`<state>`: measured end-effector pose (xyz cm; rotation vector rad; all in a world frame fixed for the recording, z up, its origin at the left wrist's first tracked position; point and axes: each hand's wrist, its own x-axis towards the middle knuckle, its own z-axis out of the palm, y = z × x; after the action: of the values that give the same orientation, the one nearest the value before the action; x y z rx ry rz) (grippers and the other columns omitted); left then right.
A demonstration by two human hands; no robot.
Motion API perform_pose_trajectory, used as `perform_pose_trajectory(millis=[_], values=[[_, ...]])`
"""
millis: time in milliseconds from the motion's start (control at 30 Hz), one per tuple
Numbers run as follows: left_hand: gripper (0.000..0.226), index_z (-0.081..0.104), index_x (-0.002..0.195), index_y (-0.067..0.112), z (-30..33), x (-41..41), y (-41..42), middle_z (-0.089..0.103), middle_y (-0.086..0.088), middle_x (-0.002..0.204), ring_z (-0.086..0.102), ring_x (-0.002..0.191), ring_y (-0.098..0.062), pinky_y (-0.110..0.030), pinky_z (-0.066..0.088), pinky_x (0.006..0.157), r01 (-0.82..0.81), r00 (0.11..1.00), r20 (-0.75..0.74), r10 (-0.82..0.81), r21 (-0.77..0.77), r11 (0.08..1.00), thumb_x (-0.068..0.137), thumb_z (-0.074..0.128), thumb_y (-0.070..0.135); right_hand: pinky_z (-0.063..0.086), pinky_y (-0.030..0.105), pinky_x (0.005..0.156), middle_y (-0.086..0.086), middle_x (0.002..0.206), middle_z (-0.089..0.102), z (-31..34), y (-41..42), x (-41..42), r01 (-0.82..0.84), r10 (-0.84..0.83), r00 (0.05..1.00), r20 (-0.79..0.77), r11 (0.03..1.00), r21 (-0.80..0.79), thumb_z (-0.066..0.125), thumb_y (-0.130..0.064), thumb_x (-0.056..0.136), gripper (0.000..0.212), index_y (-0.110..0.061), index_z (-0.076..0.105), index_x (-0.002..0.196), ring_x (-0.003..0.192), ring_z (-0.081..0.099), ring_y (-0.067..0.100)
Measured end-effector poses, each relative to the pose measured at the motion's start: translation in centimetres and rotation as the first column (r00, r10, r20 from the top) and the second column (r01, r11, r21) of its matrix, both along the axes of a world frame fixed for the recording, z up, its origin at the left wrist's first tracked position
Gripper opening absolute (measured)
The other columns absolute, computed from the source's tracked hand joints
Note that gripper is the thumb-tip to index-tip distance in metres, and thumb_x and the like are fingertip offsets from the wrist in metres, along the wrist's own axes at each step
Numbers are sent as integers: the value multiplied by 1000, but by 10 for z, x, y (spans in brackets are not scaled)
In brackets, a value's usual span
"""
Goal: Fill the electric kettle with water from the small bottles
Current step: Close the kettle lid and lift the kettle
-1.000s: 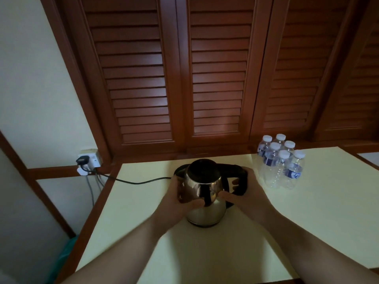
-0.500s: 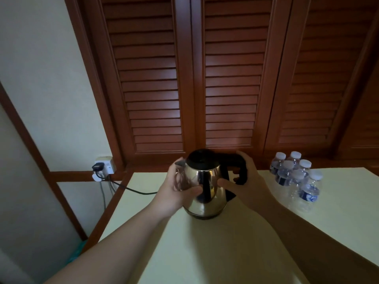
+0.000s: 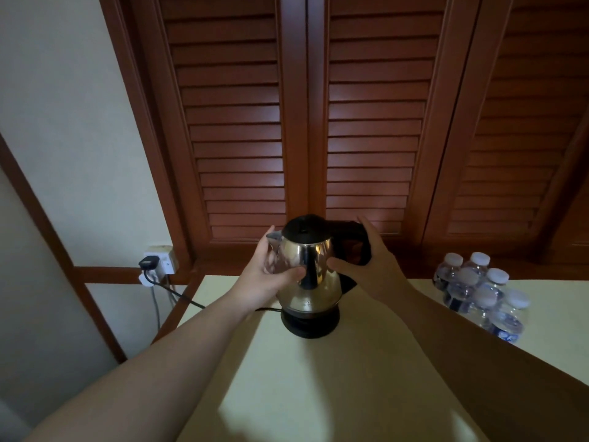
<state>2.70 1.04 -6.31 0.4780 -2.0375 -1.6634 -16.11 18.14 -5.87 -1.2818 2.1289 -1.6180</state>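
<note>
The steel electric kettle [image 3: 307, 269] stood upright on its black base [image 3: 309, 322] toward the far edge of the pale surface [image 3: 318, 393], its black lid [image 3: 304, 231] shut. The left hand [image 3: 271, 275] cupped the kettle's spout side, fingers [image 3: 271, 247] spread around the body and thumb pressed on its front. The right hand [image 3: 369, 269] lay at the kettle's handle side, fingers [image 3: 371, 231] curved over the black handle [image 3: 353, 244], thumb touching the steel wall. To the right of the kettle, well apart, stood a cluster of small water bottles [image 3: 478, 291] with white caps. A black cord [image 3: 178, 295] ran from the kettle's left to a wall socket [image 3: 159, 260].
</note>
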Motion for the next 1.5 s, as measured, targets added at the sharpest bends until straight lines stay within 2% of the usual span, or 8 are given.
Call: perform_pose_trajectory(millis=[67,167,367,600,800,1000,1267,1500], values=[[121,4,162,45,-1,-5,-8,59,15,148,55,135,-3,-31,44,111,-1,1000,2,1,7,1000,79,90,23,33,44,123,-13,160,42,-3,-7,-5,3,-3,1000,17,1000,3,87,-64,65,124,-40,15,162,148,39,14],[122,4,163,46,-5,-10,-15,55,13,152,54,136,-2,-21,46,102,-10,1000,13,10,23,1000,78,90,24,34,45,122,-14,159,43,-8,-15,-9,-6,6,1000,17,1000,9,82,-78,55,129,-43,16,161,147,40,14],[127,3,163,43,-21,-13,-17,53,10,154,52,139,-6,-38,40,118,-7,1000,18,6,51,999,73,92,25,34,46,122,-13,159,43,-24,-19,-12,-1,1,1000,23,1000,3,89,-62,65,118,-49,20,159,148,39,14],[119,9,163,39,-37,-15,-12,65,21,137,59,129,2,-20,50,99,-17,999,28,15,55,998,78,88,14,44,49,115,-17,150,52,-41,-13,-10,23,-23,1000,21,1000,0,90,-61,64,113,-48,27,157,141,46,8],[112,19,161,38,-42,-18,-11,66,23,135,59,131,-1,-39,43,116,-46,999,29,45,51,998,78,89,8,48,50,111,-19,147,53,-46,-10,-12,31,-31,999,-17,1000,-2,90,-59,67,110,-46,28,157,138,49,6],[115,16,161,42,-42,-18,-7,60,16,145,55,135,-3,-37,41,117,-46,999,21,44,59,997,78,90,10,49,48,111,-18,145,54,-50,-8,-16,20,-20,1000,-15,1000,-13,93,-43,71,107,-42,29,156,136,51,3],[96,28,145,49,-39,-19,-10,69,31,122,63,118,10,-12,52,87,-46,999,10,45,42,998,82,85,4,45,38,115,-21,141,54,-45,-14,-15,20,-21,999,-34,999,-30,94,-31,73,98,-35,37,152,133,50,-4],[89,38,134,56,-40,-16,-12,70,24,125,64,119,7,-12,54,82,-21,1000,-19,23,69,997,82,84,0,45,44,115,-18,145,53,-52,-12,-11,40,-41,999,-15,998,-42,94,-43,71,106,-35,33,156,136,50,4]])
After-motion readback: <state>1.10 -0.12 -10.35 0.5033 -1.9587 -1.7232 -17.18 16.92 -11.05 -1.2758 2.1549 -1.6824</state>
